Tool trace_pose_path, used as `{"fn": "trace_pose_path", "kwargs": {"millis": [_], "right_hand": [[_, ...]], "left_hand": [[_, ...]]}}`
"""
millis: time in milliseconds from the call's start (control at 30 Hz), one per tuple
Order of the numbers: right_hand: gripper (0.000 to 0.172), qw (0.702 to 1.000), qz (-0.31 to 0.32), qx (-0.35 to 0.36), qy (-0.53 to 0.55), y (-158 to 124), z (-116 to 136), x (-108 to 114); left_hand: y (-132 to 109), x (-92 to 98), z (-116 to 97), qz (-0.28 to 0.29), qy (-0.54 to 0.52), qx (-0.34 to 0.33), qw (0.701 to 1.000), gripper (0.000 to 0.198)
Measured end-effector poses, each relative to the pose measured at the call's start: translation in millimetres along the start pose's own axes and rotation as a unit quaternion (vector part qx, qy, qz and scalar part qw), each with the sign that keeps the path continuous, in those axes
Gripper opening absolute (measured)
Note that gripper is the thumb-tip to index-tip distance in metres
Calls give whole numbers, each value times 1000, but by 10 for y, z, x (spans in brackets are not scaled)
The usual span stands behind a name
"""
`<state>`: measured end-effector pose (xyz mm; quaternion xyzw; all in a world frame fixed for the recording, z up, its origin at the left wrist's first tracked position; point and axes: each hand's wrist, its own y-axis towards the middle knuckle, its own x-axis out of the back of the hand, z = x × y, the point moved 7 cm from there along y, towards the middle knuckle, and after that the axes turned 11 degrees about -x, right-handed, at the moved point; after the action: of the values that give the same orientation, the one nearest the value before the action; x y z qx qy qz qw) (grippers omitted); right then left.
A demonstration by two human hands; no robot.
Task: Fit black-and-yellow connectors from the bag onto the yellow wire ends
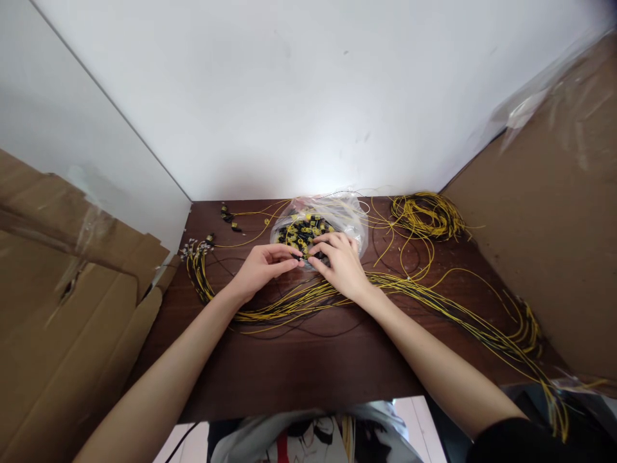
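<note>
Left hand (265,267) pinches a small dark piece (297,257) between thumb and forefinger, palm turned inward; right hand (343,263) arches palm down just beside it, fingers bent, though whether its fingertips grip anything cannot be told. These 2 hands meet at the near edge of a clear plastic bag (357,222) holding black-and-yellow parts (294,233). Beneath the wrists, a yellow-and-black wire bundle (284,310) crosses the brown tabletop (299,373); a wire coil (424,215) lies farther right. Below, printed cloth (313,444) shows red and black marks, any lettering unreadable.
</note>
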<state>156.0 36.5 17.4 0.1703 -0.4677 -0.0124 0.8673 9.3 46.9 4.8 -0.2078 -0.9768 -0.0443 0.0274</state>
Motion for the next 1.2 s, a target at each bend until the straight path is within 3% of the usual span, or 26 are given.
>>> {"fn": "trace_pose_path", "kwargs": {"millis": [300, 533, 1200], "right_hand": [[12, 994, -53, 29, 96, 0, 73, 163], [16, 973, -27, 94, 210, -56, 240, 210], [14, 972, -8, 69, 223, -81, 260, 157]], "left_hand": [[3, 6, -5, -11, 4, 8, 1000, 26], [11, 17, -20, -25, 2, -5, 1000, 27], [5, 19, -26, -42, 3, 1, 999, 24]]}}
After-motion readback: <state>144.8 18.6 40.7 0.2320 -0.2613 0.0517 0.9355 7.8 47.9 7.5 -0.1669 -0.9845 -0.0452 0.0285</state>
